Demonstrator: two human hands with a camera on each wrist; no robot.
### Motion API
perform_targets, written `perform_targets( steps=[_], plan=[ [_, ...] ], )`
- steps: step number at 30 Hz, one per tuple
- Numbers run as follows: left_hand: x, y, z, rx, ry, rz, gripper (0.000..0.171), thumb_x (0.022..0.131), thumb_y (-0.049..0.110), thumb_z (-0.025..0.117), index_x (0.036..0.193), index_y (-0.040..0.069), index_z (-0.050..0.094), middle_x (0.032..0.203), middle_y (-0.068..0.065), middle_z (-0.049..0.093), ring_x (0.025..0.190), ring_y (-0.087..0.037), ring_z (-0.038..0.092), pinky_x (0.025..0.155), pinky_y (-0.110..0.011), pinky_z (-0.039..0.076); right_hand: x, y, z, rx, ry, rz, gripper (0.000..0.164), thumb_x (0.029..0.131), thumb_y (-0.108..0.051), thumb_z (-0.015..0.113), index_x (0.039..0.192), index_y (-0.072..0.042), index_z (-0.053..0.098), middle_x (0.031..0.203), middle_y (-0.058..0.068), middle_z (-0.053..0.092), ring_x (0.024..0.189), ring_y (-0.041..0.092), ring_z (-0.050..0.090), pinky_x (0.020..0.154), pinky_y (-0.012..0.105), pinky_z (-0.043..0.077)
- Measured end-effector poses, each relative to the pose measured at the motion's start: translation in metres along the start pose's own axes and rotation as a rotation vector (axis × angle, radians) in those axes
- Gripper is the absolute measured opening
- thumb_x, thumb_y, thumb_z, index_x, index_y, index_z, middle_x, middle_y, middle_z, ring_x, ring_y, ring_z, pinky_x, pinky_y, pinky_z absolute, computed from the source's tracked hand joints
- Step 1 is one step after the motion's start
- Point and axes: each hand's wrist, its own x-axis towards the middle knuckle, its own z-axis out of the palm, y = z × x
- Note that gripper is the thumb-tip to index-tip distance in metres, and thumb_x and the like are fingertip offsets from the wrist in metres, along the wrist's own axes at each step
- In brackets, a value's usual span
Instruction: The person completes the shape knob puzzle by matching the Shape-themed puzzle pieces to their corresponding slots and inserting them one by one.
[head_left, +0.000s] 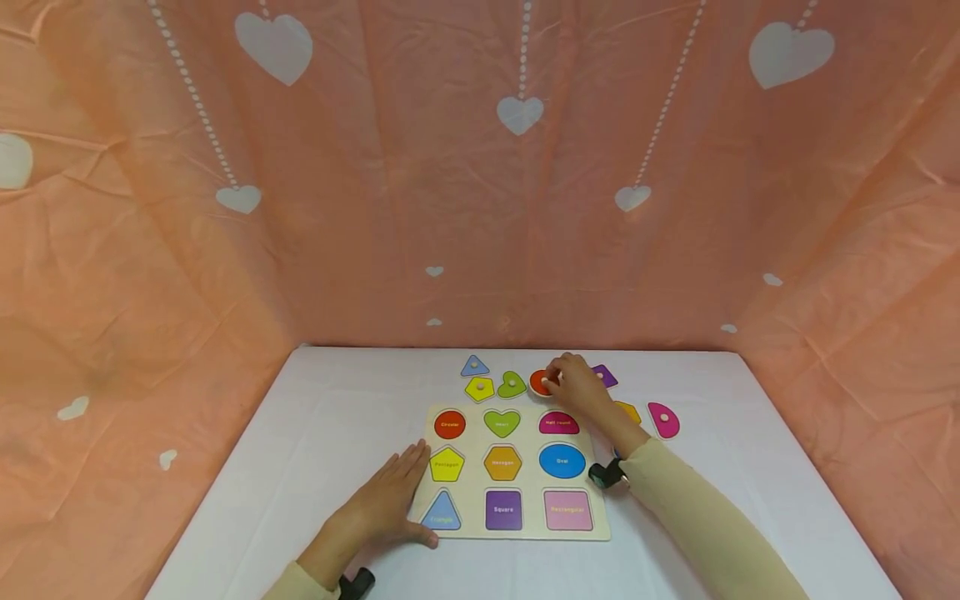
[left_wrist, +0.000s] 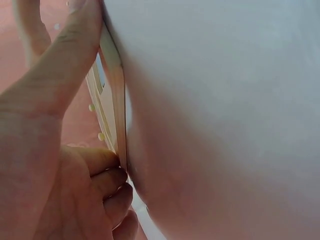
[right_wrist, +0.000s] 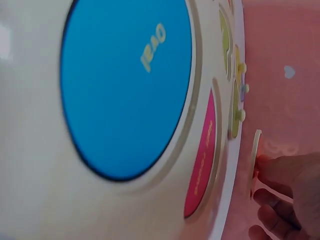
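My right hand [head_left: 582,388] pinches the red circle piece [head_left: 537,382] by its knob, beyond the puzzle board's back edge. In the right wrist view the piece [right_wrist: 254,162] looks lifted, seen edge-on at the fingertips. The wooden shape board [head_left: 474,487] lies flat, its printed recesses showing, among them the red circle recess [head_left: 450,425]. My left hand [head_left: 386,497] rests against the board's left side, fingers along the edge and thumb by the near left corner. In the left wrist view its fingertips touch the board's side [left_wrist: 119,115].
Behind the board lie a blue triangle [head_left: 474,367], a yellow pentagon [head_left: 480,389] and a green heart [head_left: 512,384]. A purple square [head_left: 605,377], an orange piece [head_left: 628,411] and a magenta half round [head_left: 663,420] lie to the right. The right forearm partly covers a blue piece [head_left: 617,452].
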Motion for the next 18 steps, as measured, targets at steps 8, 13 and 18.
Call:
perform_targets(
  steps=[8,13,18],
  plan=[
    [0.001,-0.001,0.001,0.002,0.013,0.017,0.136,0.062,0.053,0.102,0.164,-0.006,0.033,0.174,-0.023,0.029,0.162,-0.038,0.027,0.133,-0.055,0.023,0.000,-0.014,0.005,-0.031,-0.023,-0.045,0.012,0.100,-0.020,0.079,0.105,-0.010,0.075,0.108,0.007,0.064,0.108,0.026,0.061,0.097,0.039,0.063],
    [0.001,-0.001,0.001,0.011,0.010,0.011,0.137,0.062,0.054,0.101,0.165,-0.005,0.033,0.174,-0.022,0.029,0.162,-0.037,0.027,0.133,-0.054,0.024,-0.003,-0.028,0.006,-0.071,-0.028,-0.098,0.012,0.099,-0.020,0.081,0.104,-0.010,0.076,0.108,0.007,0.067,0.107,0.025,0.062,0.098,0.037,0.063],
    [0.001,-0.001,0.001,0.016,0.001,-0.005,0.137,0.062,0.056,0.101,0.165,-0.004,0.032,0.175,-0.021,0.028,0.163,-0.036,0.026,0.133,-0.054,0.024,-0.005,-0.038,0.010,-0.087,-0.040,-0.131,0.013,0.098,-0.021,0.082,0.104,-0.010,0.077,0.109,0.006,0.068,0.109,0.025,0.062,0.100,0.037,0.062]
  ],
)
